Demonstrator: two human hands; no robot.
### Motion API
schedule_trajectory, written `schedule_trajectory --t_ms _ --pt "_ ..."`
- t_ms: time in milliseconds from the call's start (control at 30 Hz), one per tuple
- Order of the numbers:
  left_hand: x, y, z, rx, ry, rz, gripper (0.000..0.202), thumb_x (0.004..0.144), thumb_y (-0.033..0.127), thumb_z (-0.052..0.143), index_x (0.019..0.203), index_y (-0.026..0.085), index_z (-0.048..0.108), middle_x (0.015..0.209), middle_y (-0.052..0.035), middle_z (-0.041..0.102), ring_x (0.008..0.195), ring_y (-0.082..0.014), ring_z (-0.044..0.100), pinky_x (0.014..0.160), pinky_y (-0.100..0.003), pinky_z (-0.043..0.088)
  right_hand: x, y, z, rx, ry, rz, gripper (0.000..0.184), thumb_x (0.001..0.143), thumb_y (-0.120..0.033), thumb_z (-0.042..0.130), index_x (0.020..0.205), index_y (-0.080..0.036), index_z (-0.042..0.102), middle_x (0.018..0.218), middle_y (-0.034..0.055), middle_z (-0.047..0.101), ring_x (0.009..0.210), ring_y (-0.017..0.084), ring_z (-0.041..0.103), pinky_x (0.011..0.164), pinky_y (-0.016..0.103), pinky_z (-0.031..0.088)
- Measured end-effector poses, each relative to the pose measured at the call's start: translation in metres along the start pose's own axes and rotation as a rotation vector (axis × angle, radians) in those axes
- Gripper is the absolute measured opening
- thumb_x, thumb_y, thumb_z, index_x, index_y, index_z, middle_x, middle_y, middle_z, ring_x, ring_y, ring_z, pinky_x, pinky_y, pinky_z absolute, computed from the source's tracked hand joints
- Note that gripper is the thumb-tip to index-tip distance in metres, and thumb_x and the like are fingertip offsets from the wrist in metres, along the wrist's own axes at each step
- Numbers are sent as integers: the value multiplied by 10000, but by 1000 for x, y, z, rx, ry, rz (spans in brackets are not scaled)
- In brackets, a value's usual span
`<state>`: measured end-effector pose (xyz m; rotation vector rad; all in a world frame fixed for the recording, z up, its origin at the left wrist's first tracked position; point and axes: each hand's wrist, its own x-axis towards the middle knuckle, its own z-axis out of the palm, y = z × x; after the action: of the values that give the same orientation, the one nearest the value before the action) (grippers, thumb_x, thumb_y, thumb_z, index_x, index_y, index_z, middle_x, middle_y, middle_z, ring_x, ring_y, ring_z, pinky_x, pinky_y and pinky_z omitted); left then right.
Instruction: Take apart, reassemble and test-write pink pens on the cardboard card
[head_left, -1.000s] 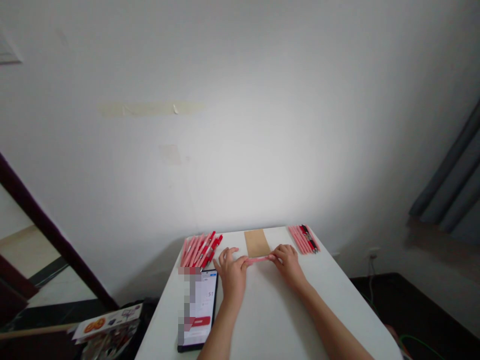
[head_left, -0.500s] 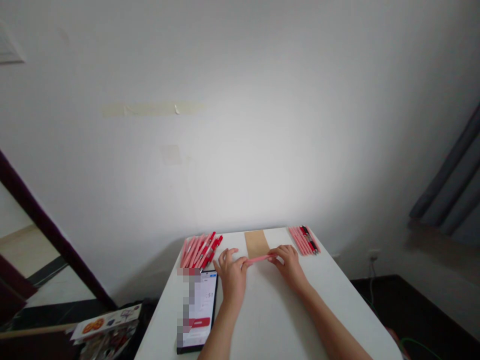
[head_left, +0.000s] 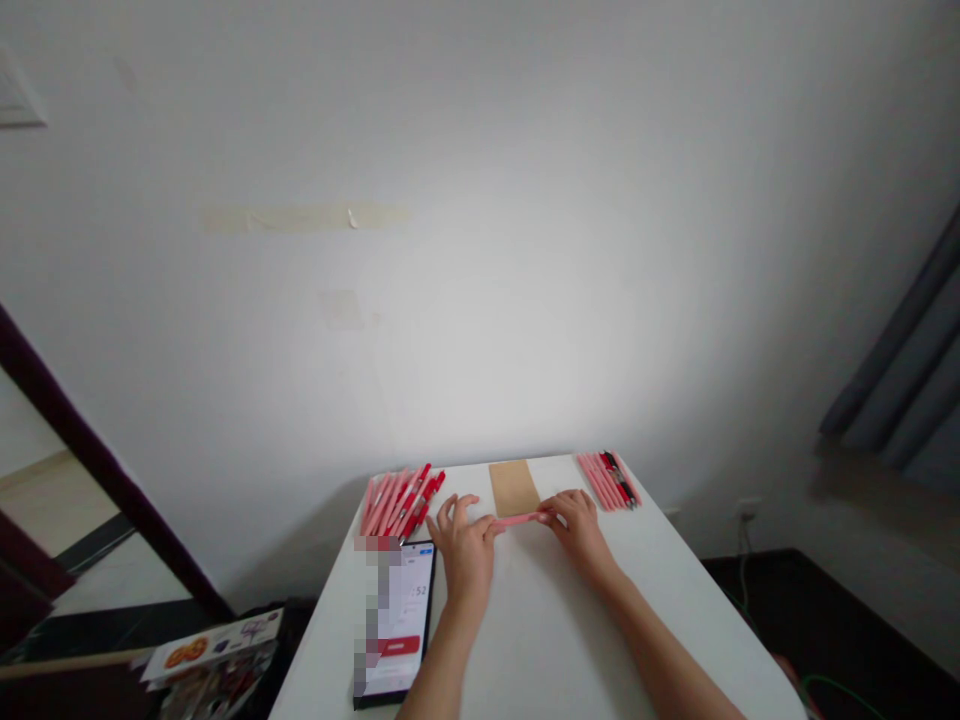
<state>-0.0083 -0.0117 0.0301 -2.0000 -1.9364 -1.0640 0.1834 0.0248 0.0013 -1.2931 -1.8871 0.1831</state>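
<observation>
A pink pen (head_left: 516, 520) lies crosswise between my two hands, just in front of a brown paper rectangle (head_left: 514, 487). My left hand (head_left: 465, 545) pinches its left end between thumb and index finger, the other fingers raised and spread. At the pen's right end, the fingertips of my right hand (head_left: 576, 525) are closed on it. Left of my left hand is a loose pile of pink and red pens (head_left: 401, 502). Beyond my right hand, several pink, red and black pens (head_left: 607, 481) lie side by side in a row.
A phone (head_left: 401, 620) with a lit screen lies beside my left forearm on the white table (head_left: 555, 640). The table's far edge meets the wall (head_left: 510, 300). On the floor at left stands a box (head_left: 214, 645) with printed pictures.
Both hands keep hold of the pen and have barely moved. The number on the phone screen has gone from 51 to 52.
</observation>
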Motion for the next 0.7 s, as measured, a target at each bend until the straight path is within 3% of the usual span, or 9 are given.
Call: schedule_trajectory --t_ms 200,467,700 --pt "1 -2 2 -31 39 21 112 757 247 667 723 312 751 1089 -21 625 1121 -278 451 1007 -535 313 0 1 2 40 38 8 293 926 -431 465 822 -271 687 845 33 693 912 225 568 908 419 356" --pt "0 -3 4 -49 45 -29 52 720 273 719 755 297 751 1108 -52 601 1130 -281 487 1006 -545 318 2 4 0 249 49 5 280 845 -517 573 902 -277 706 853 59 690 911 253 556 844 402 406" --pt "0 -2 6 -100 52 -50 65 747 277 695 771 302 750 1142 -50 591 1162 -277 482 1021 -532 320 3 10 4 427 149 179 416 749 -587 642 987 -250 698 917 76 673 921 264 572 876 419 417"
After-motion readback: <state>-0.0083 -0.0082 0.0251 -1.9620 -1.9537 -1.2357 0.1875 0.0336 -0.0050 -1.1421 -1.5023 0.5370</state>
